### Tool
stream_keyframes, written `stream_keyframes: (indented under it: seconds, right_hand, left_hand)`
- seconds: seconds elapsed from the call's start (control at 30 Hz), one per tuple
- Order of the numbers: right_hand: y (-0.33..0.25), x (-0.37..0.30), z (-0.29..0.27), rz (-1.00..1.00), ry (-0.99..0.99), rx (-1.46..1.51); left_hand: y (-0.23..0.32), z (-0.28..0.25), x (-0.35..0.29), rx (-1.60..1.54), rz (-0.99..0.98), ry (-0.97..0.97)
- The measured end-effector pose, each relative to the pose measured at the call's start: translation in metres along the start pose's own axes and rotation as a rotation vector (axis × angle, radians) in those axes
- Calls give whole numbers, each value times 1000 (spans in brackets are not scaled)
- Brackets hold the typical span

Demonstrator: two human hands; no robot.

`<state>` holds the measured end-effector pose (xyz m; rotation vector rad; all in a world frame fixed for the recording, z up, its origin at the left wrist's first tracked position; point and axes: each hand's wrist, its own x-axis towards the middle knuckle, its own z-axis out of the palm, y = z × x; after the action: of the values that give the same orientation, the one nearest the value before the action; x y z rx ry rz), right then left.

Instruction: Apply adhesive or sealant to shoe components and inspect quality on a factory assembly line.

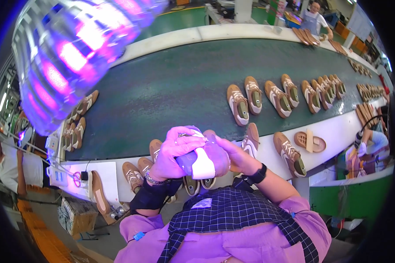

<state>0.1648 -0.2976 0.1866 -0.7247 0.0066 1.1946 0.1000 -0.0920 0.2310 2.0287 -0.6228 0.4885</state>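
Observation:
In front of my chest I hold a shoe point(218, 158) with both hands, its surface tinted purple by the light. A white band point(203, 165) shows on the side turned toward me. My left hand point(177, 151) is closed over the shoe's left part, fingers lying across its top. From the right, my right hand point(236, 154) grips the other side, thumb uppermost. My palms hide much of the shoe. Just beyond my right hand stands a brown sneaker point(250, 139) with white stripes. Left of my left hand, another brown sneaker point(132, 174) rests on the white ledge.
A bright purple-pink lamp in a clear ribbed housing point(70, 61) looms at the upper left. Several paired sneakers point(238, 105) ride on the green conveyor belt point(171, 92). Loose soles point(310, 141) lie on the ledge at right; another sole point(100, 192) is at left. Co-workers stand around the line.

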Motion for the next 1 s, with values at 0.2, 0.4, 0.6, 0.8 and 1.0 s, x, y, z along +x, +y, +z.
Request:
stream_keyframes:
  seconds: [0.2, 0.4, 0.6, 0.8, 1.0]
  right_hand:
    - [2, -8, 0, -143, -153, 64]
    - [4, -1, 1, -388, -127, 10]
    - [11, 3, 2, -619, -25, -498]
    - [10, -21, -47, -943, 436, -1458]
    - [36, -75, -129, -589, 1175, -1440]
  left_hand:
    - [15, 9, 14, 382, 141, -102]
    - [6, 48, -23, -620, -381, 383]
    - [-8, 72, -54, -1725, -739, 518]
    - [-25, 77, -75, -1552, -839, 498]
    - [-59, 53, -104, -1361, -997, 661]
